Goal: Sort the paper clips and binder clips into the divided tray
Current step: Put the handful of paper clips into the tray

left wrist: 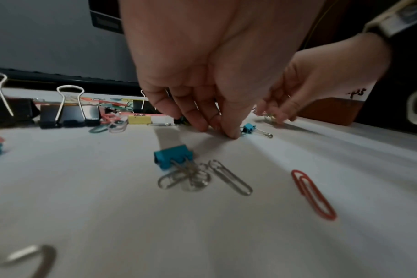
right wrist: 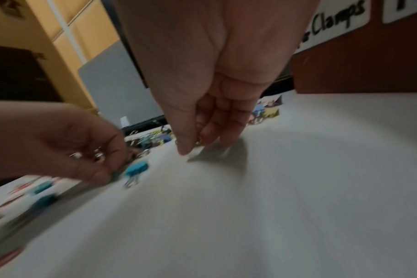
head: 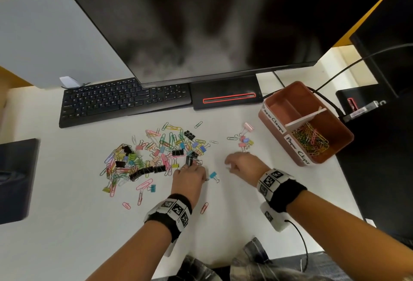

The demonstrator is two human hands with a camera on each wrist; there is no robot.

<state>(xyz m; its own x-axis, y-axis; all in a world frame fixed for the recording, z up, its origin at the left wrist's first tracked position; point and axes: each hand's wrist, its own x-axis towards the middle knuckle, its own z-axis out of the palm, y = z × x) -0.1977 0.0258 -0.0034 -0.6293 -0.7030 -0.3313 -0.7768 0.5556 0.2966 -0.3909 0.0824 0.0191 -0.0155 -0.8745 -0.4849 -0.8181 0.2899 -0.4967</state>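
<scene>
Picking step. Left hand fingertips down on white desk, pinching small wire clip, blurred. Right hand curled round small metal clip. Small blue binder clip lies between hands. Brown divided tray beyond right hand; next, carry across, drop in labelled compartment.

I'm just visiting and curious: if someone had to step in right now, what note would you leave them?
Left hand: fingers bunched down on the table at the pile's edge, beside a blue binder clip; whether it has hold of anything is unclear.
Right hand: fingers curled, pinching what looks like a small metal clip.
Tray: the Paper Clips section holds many paper clips; the Paper Clamps section looks empty.
Left: the big mixed pile and a small cluster of binder clips.
</scene>
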